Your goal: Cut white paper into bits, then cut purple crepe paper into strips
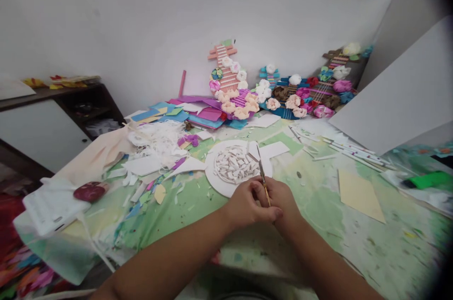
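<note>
My left hand [247, 201] and my right hand [283, 198] are pressed together near the table's front edge, fingers curled. Between them stands a slim metal tool [262, 172], dark towards its tip and gold-coloured at the handle; it resembles narrow scissors, though its kind is not plain. Beside its tip is a small white piece [252, 150], probably paper. Just beyond my hands lies a round white plate-like disc [215, 186], bearing a heap of short white cut pieces [235, 164]. A white strip [274, 149] sticks out at the disc's right.
Shredded white strands [155, 139] and coloured sheets [208, 113] lie at the back left. Flower-decorated stick crafts [233, 83] lean against the wall. Right of my hands are a cream sheet [359, 196], thin sticks [357, 151] and a large white board [399, 97]. A dark red oval object [91, 191] sits left.
</note>
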The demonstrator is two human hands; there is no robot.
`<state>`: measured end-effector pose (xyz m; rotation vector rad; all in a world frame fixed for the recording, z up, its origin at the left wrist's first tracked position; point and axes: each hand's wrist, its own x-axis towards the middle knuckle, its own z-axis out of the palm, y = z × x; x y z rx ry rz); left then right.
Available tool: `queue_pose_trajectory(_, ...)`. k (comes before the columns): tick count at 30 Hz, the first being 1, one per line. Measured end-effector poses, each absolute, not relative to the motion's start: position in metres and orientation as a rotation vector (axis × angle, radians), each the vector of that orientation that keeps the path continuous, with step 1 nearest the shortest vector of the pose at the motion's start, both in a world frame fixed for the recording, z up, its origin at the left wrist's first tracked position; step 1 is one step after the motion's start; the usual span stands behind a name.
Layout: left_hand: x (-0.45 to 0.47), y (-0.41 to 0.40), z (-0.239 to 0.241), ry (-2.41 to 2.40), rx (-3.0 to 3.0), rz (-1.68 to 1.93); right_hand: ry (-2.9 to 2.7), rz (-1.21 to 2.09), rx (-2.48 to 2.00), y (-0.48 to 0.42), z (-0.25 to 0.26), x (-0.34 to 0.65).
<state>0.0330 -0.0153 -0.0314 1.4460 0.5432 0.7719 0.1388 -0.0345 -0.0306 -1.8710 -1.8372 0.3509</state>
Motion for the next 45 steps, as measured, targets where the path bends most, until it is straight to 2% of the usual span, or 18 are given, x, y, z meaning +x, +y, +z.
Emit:
queue_pose_trajectory(6,0.029,-0.008,-0.034,0.507,1.247,0.775,-1.847,0.326,-1.914,-0.037,-0.028,0.141)
queue_pose_trajectory(12,0.022,0.013,-0.026,0.657,0.922,1.310,-1.913,0.147,-2.016,-0.038,-0.035,0.138)
queue_pose_trajectory(16,0.018,0.021,-0.022,0.780,0.973,1.365,-1.912,0.133,-2.023,-0.039,-0.038,0.137)
queue_pose_trajectory(19,0.014,0.024,-0.021,0.801,0.944,1.413,-1.877,0.329,-1.944,-0.041,-0.040,0.142)
queue_pose_trajectory(22,0.010,0.026,-0.020,0.832,0.894,1.456,-1.809,0.766,-1.701,-0.042,-0.044,0.150)
queue_pose_trajectory(24,0.009,0.025,-0.021,0.848,0.905,1.437,-1.655,1.041,-1.485,-0.040,-0.045,0.153)
queue_pose_trajectory(26,0.010,0.022,-0.022,0.849,0.951,1.398,-1.403,1.169,-1.289,-0.035,-0.043,0.153)
queue_pose_trajectory(29,0.014,0.015,-0.025,0.848,1.033,1.332,-1.151,1.108,-1.208,-0.027,-0.031,0.146)
queue_pose_trajectory(33,0.015,0.004,-0.023,0.867,1.175,1.228,-1.213,0.917,-1.433,-0.021,-0.017,0.136)
queue_pose_trajectory(40,0.006,-0.001,-0.020,0.889,1.322,1.108,-1.326,0.968,-1.451,-0.029,-0.008,0.136)
queue_pose_trajectory(45,-0.002,0.010,-0.023,0.940,1.096,1.313,-1.422,0.789,-1.614,-0.021,-0.002,0.163)
